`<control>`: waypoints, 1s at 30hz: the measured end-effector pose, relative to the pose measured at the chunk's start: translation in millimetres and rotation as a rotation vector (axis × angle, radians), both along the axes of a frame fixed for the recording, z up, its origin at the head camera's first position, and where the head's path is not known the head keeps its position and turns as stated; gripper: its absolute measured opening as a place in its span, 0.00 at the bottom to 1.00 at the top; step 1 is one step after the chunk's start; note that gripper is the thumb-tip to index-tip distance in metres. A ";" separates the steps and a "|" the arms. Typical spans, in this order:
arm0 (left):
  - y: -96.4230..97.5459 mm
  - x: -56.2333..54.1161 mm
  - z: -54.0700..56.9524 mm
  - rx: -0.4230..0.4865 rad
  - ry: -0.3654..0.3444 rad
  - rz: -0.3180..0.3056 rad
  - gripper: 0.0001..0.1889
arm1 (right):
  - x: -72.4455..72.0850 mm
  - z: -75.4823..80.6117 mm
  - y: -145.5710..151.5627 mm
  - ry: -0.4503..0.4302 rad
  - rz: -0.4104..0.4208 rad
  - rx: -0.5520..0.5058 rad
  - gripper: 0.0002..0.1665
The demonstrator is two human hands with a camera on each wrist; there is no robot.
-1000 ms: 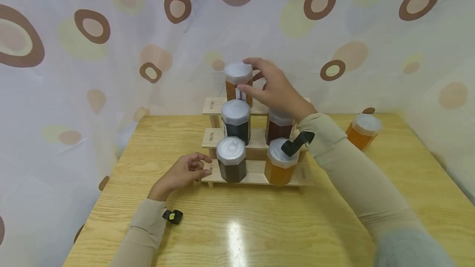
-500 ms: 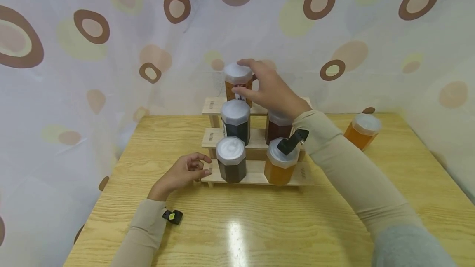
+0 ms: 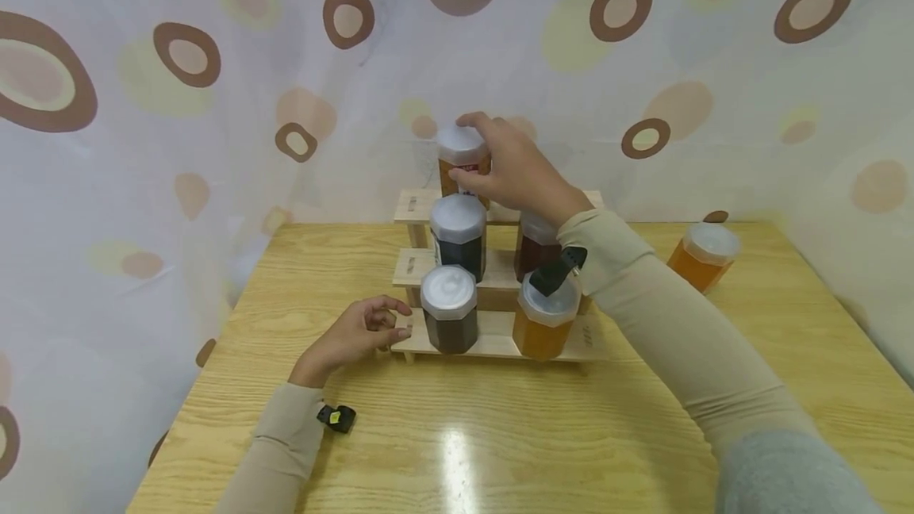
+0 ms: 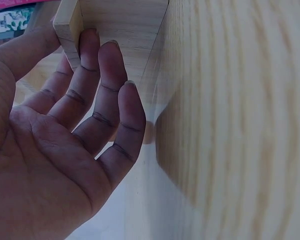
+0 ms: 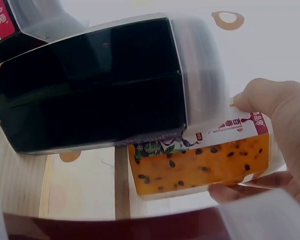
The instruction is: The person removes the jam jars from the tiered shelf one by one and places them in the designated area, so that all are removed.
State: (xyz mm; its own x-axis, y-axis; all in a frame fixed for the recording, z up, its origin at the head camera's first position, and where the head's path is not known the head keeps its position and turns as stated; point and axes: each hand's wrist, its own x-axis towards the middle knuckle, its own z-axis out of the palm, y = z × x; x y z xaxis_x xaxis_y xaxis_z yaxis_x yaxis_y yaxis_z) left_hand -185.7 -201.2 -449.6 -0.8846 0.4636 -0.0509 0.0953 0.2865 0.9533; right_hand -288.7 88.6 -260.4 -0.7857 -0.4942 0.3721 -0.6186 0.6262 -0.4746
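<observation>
On the top tier of a three-step wooden rack [image 3: 493, 324] stands a jar of orange jam with black seeds [image 5: 200, 167], its lid whitish and its label white and red. My right hand [image 3: 524, 169] grips this jar from the right, thumb on the front and fingers reaching round the lid and back. My left hand [image 3: 353, 335] holds the left end of the bottom shelf. In the left wrist view its thumb meets the shelf board [image 4: 69, 30], with curled fingers [image 4: 112, 65] beneath. Below the gripped jar sit a black jar [image 3: 459, 236] and a dark grey-brown jar [image 3: 450, 312].
On the rack's right side are a dark red jar [image 3: 535, 248], partly hidden by my right wrist, and an amber jar [image 3: 543, 331]. Another orange jar [image 3: 703, 256] stands on the wooden table [image 3: 400, 443] at the far right. A patterned curtain [image 3: 214, 117] hangs close behind.
My right hand has shifted slightly left around the top jar, and the red part of its label shows now. The left hand keeps its place; the head view has shifted a little.
</observation>
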 end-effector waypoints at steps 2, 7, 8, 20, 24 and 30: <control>0.6 0.4 0.3 0.003 0.002 -0.003 0.17 | 0.9 0.1 -1.4 0.002 -0.012 -0.004 0.40; 1.4 0.1 0.5 -0.001 -0.005 -0.002 0.17 | 2.9 -0.5 -2.3 -0.002 -0.028 -0.027 0.39; 1.5 -0.2 0.4 -0.002 -0.005 -0.002 0.17 | 3.3 -0.5 -2.1 0.000 -0.027 -0.033 0.39; 0.0 -1.6 -0.7 -0.010 -0.019 0.008 0.18 | 2.6 3.5 6.6 0.083 0.010 -0.088 0.36; -0.3 -1.3 -0.3 -0.010 -0.018 0.010 0.18 | 1.0 4.8 11.3 0.092 -0.002 -0.096 0.36; -0.8 -0.2 0.4 -0.002 -0.015 0.006 0.17 | 0.7 4.1 19.6 0.083 -0.052 -0.082 0.37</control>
State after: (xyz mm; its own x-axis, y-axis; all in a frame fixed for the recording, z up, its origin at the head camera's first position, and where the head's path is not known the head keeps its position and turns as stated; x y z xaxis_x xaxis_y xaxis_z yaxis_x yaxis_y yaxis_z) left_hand -185.9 -201.9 -449.2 -0.8862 0.4586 -0.0653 0.0791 0.2887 0.9541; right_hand -288.1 108.1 -256.3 -0.7744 -0.4187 0.4743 -0.6255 0.6193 -0.4746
